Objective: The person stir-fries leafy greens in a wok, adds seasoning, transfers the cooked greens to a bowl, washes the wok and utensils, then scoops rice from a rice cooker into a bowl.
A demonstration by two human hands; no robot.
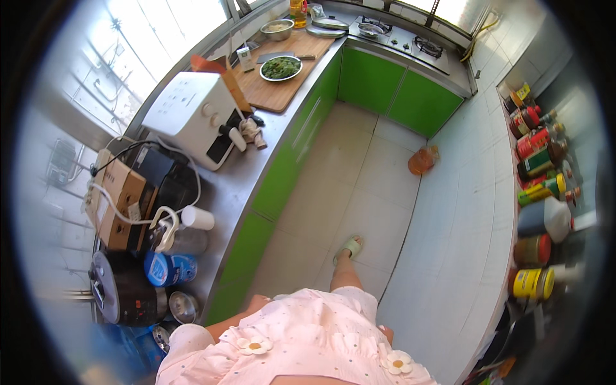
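My left hand (259,302) hangs beside my pink dotted top, nearest the green cabinet fronts; its fingers are mostly hidden by the cloth. Only a sliver of my right hand (386,333) shows at my other side. Whether either one holds something cannot be seen. Ahead on the steel counter (250,178) lies a wooden cutting board (274,98). On it rest a bowl of chopped leafy greens (281,68), a cleaver (284,57), a small carton (245,59) and, farther back, a metal bowl (277,30) with pale food in it.
Left counter: white air fryer or oven (192,115), cardboard box (118,207), electric pressure cooker (127,288), blue tub (171,268). A gas stove (399,43) stands at the far end. An orange-brown jug (423,160) sits on the floor by the right wall. Bottles and jars (536,161) line the right ledge.
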